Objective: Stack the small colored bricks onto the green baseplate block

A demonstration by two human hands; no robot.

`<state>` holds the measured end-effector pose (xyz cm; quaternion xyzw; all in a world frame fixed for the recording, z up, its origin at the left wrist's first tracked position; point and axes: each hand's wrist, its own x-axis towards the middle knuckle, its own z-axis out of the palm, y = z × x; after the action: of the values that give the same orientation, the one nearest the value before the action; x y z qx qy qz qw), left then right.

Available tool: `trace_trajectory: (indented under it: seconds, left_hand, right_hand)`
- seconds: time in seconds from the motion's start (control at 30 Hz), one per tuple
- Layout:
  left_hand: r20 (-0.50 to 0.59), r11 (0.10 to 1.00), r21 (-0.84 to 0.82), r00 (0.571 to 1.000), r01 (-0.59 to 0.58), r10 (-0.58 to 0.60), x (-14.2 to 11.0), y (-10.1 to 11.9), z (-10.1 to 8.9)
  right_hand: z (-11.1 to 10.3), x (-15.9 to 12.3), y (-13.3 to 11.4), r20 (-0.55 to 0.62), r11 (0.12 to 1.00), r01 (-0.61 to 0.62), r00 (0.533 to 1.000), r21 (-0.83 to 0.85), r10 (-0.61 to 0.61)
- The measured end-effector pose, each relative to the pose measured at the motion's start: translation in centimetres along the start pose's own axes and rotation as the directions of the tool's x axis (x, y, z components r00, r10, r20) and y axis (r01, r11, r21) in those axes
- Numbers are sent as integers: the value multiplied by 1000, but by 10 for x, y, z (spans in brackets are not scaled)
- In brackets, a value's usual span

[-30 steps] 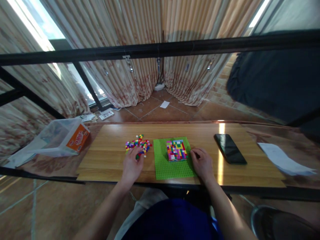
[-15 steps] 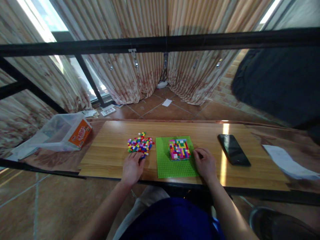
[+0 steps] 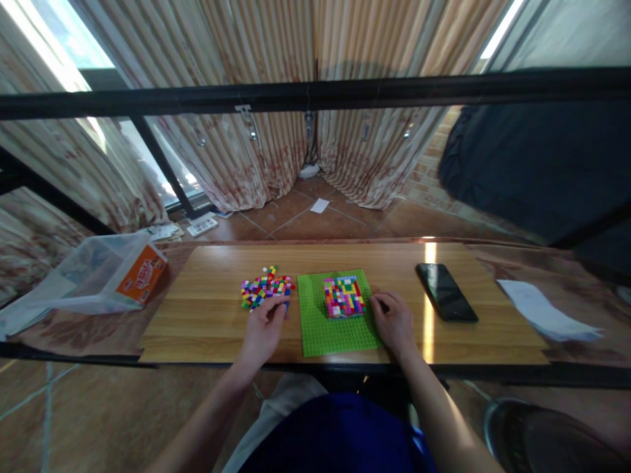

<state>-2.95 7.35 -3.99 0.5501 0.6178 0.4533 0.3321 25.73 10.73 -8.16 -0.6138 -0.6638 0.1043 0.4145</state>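
A loose pile of small multicoloured toy bricks [image 3: 263,289] lies on the table's left half. My left hand [image 3: 265,325] is at the pile's near right edge, thumb and fingers pinched on a small blue brick [image 3: 286,307]. On a green studded baseplate [image 3: 315,335] stands a squarish block built of coloured bricks [image 3: 344,297]. My right hand [image 3: 396,323] rests at the baseplate's right edge, just beside the built block. Its fingers are curled together, and what is between them, if anything, is hidden.
A black phone [image 3: 446,292] lies on the wooden table [image 3: 197,315] at the right, with white paper [image 3: 547,312] beyond it. At the far left sits a clear plastic box [image 3: 98,269] with an orange label. A dark metal bar [image 3: 276,98] crosses beyond the table.
My left hand has drawn slightly right, away from the pile, with the blue brick at its fingertips. My right hand stays by the baseplate. The whole view has shifted a little.
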Motion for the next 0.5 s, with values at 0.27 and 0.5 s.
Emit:
trace_trajectory:
  seconds: [0.27, 0.5]
  left_hand:
    - [139, 987, -163, 990, 11, 12, 11, 29, 39]
    - [207, 993, 5, 972, -115, 111, 22, 43, 49]
  right_hand:
    - [1, 1, 0, 5, 1000, 4, 1000, 30, -4]
    - [1, 2, 0, 12, 999, -5, 1000, 31, 4]
